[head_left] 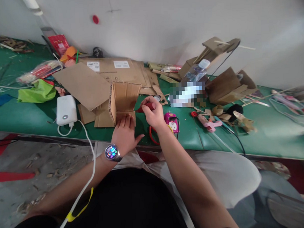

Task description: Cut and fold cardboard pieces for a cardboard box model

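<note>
A folded piece of cardboard (126,95) stands near the table's front edge, with two upright walls and a flat base. My left hand (124,133) lies on that base, fingers stretched out and thumb apart, pressing it down. In my right hand (154,114) is a red-handled tool (141,109), its tip pointing left at the right edge of the cardboard. The working end of the tool is too small to make out. Below my right hand is a red ring-shaped item (153,135), partly covered by the wrist.
A white power bank (66,110) with a cable sits left of the cardboard. Flat cardboard sheets (85,84) lie behind. To the right are a pink power socket (172,124), a pink glue gun (209,123), a plastic bottle (197,71) and a cardboard box (228,87).
</note>
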Action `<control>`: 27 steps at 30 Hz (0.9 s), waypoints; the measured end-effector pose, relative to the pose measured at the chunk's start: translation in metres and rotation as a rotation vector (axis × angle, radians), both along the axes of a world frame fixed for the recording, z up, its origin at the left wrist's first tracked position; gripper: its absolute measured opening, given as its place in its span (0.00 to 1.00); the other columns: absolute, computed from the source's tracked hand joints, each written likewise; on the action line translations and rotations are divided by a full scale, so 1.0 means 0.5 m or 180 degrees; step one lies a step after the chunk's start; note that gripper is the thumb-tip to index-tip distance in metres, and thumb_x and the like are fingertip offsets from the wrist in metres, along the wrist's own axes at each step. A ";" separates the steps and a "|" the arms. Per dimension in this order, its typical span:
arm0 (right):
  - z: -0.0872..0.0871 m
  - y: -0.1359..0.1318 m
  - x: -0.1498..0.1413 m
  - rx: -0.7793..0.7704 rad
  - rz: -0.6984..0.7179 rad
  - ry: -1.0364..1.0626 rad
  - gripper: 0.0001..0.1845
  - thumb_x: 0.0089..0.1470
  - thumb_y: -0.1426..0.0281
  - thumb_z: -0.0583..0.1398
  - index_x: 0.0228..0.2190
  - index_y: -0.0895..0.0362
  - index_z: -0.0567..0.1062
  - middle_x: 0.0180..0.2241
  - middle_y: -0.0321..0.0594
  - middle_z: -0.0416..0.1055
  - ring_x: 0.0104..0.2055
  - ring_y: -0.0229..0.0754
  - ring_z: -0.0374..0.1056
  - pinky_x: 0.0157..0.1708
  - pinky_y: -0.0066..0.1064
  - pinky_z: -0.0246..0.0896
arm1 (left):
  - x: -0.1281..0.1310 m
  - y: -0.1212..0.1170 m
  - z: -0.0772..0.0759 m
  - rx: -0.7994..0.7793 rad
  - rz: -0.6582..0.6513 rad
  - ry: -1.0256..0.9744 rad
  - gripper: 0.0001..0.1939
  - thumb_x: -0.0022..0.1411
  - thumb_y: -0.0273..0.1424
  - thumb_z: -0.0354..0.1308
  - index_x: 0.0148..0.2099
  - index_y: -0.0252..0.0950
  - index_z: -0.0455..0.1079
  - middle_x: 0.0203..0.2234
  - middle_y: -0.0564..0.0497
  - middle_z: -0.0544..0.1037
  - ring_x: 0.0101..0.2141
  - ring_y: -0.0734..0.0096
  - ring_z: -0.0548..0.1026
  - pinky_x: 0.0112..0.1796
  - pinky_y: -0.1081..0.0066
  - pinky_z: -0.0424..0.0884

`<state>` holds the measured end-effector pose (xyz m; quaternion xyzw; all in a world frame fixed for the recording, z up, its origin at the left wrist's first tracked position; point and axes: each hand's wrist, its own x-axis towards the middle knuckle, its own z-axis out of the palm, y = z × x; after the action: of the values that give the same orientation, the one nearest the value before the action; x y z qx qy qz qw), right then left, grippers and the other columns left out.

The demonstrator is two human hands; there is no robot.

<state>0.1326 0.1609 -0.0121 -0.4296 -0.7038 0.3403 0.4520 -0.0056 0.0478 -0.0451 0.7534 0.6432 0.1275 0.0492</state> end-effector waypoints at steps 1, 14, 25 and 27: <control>-0.002 -0.001 0.000 -0.0041 0.0004 -0.0035 0.02 0.53 0.67 0.59 0.30 0.50 0.70 0.32 0.36 0.76 0.37 0.47 0.73 0.43 0.38 0.70 | 0.000 0.000 0.000 0.0000 0.0001 -0.0026 0.46 0.69 0.50 0.59 0.73 0.18 0.58 0.71 0.22 0.63 0.70 0.33 0.63 0.68 0.45 0.60; -0.008 -0.003 -0.011 -0.0086 0.0033 -0.0290 0.01 0.53 0.67 0.59 0.30 0.50 0.70 0.31 0.34 0.75 0.34 0.45 0.71 0.41 0.37 0.67 | 0.000 0.000 0.001 0.0061 -0.0011 -0.0003 0.45 0.68 0.50 0.60 0.72 0.19 0.60 0.70 0.22 0.64 0.69 0.32 0.64 0.67 0.45 0.61; -0.007 -0.006 -0.008 0.0023 0.0021 -0.0294 0.01 0.53 0.67 0.60 0.31 0.51 0.71 0.32 0.35 0.75 0.35 0.46 0.71 0.41 0.37 0.66 | -0.001 0.000 0.006 0.0003 -0.0039 -0.0013 0.44 0.68 0.49 0.60 0.72 0.18 0.60 0.70 0.22 0.64 0.69 0.33 0.63 0.67 0.45 0.60; -0.008 -0.005 -0.009 0.0026 0.0063 -0.0295 0.01 0.53 0.68 0.59 0.31 0.51 0.71 0.31 0.34 0.74 0.34 0.45 0.71 0.41 0.37 0.66 | -0.001 0.000 0.007 0.0012 -0.0024 -0.0013 0.45 0.68 0.49 0.60 0.72 0.17 0.60 0.70 0.21 0.64 0.69 0.33 0.63 0.67 0.46 0.61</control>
<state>0.1280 0.1581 -0.0160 -0.4360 -0.7296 0.3217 0.4173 -0.0058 0.0477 -0.0417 0.7556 0.6400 0.1300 0.0497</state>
